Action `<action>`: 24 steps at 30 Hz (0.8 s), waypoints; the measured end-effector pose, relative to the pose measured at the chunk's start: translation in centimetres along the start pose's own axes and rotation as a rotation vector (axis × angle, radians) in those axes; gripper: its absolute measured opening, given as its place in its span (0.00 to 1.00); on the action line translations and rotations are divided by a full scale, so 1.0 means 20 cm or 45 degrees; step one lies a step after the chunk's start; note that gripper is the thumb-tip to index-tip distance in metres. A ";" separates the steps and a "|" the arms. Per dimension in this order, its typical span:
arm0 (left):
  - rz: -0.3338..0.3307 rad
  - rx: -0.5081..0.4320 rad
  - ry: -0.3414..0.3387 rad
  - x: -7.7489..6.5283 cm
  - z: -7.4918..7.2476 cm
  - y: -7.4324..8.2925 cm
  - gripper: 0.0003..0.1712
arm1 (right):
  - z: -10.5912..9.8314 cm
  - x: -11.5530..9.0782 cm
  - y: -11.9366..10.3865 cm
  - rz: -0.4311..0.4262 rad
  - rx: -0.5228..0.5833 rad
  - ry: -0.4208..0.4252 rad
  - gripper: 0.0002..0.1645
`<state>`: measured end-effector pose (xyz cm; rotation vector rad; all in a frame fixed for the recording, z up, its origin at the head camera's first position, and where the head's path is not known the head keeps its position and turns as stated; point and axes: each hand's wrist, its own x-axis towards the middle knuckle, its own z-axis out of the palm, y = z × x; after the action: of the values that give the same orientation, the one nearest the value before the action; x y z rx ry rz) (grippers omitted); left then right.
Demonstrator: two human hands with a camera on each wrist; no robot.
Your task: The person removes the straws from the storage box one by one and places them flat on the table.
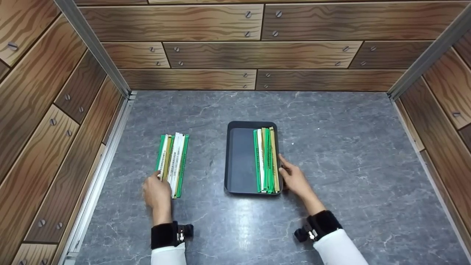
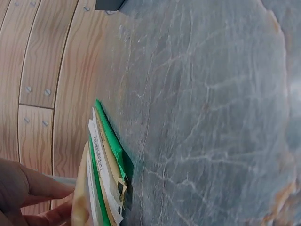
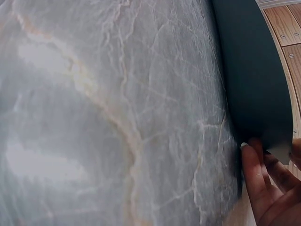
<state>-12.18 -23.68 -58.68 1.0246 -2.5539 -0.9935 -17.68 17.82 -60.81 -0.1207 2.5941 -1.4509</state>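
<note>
A dark grey rectangular tray [image 1: 241,162] lies on the table. Long slim printed packets [image 1: 265,162] in green, white and gold line its right side, lengthwise. My right hand [image 1: 297,181] grips the tray's right edge; in the right wrist view its fingers [image 3: 256,176] are against the tray wall [image 3: 254,80]. Left of the tray is a second bunch of similar packets [image 1: 177,162], side by side on the table. My left hand [image 1: 158,193] is at that bunch's near left end, pinching a packet. In the left wrist view its fingers [image 2: 49,186] meet a tan packet [image 2: 81,193].
Grey marbled tabletop [image 1: 206,110] spreads around the tray and the loose bunch. Wood-patterned panels [image 1: 257,55] wall in the back and both sides, with a metal rail [image 1: 99,173] along the left edge. Each wrist wears a black strap with a small camera [image 1: 301,235].
</note>
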 end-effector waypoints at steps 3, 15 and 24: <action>0.068 0.022 0.047 -0.02 0.01 0.03 0.21 | 0.00 0.00 0.00 0.001 0.008 0.010 0.32; 0.674 -0.084 -0.109 -0.26 0.19 0.35 0.21 | 0.02 0.01 0.02 -0.018 0.014 0.047 0.31; 0.927 -0.119 -0.443 -0.45 0.41 0.56 0.19 | 0.01 0.01 0.02 -0.040 0.006 0.029 0.32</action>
<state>-14.93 -7.40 -56.85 -0.1476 -2.7497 -1.1029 -17.83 17.82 -61.36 -0.1452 2.6182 -1.4776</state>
